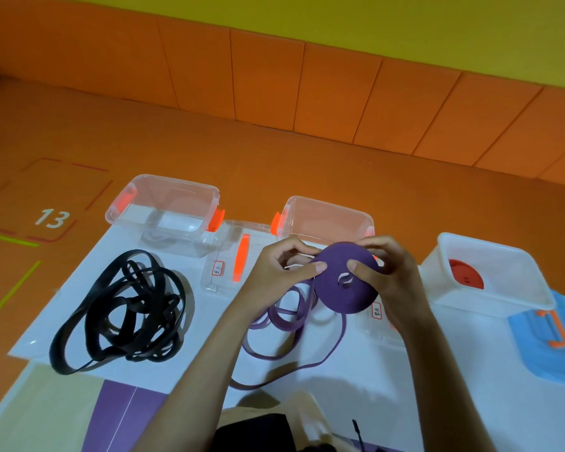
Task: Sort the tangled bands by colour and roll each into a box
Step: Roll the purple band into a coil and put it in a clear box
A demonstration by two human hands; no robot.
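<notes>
Purple band: partly wound into a flat roll, held up over the white sheet, just in front of the middle clear box. The unwound rest lies in loose crossing loops on the sheet under the hands, with one long strand running toward the near edge.

Grip: left hand pinches the roll's left rim, thumb flat on the near face, fingers curled behind. Right hand pinches the right side the same way, thumb nearer the centre. Both hold the roll and nothing else.

Around: black band in a tangle at left, unrolled. Red roll sits in the white box at right, with a blue lid beside it.

Judgement: the step in hand is winding the purple. Red looks done, black untouched, so the task is about halfway.

To do it well:
- press both thumbs on the face so the layers stay flush and do not slide out sideways
- turn with one hand and feed with the other, under light, even pull
- lay the band flat, with no twist going into the roll
- shake out the crossed loops before they reach the roll, as they look likely to snag
- pinch the free end while lowering the roll into the box, since the coil will probably spring open if let go
</notes>
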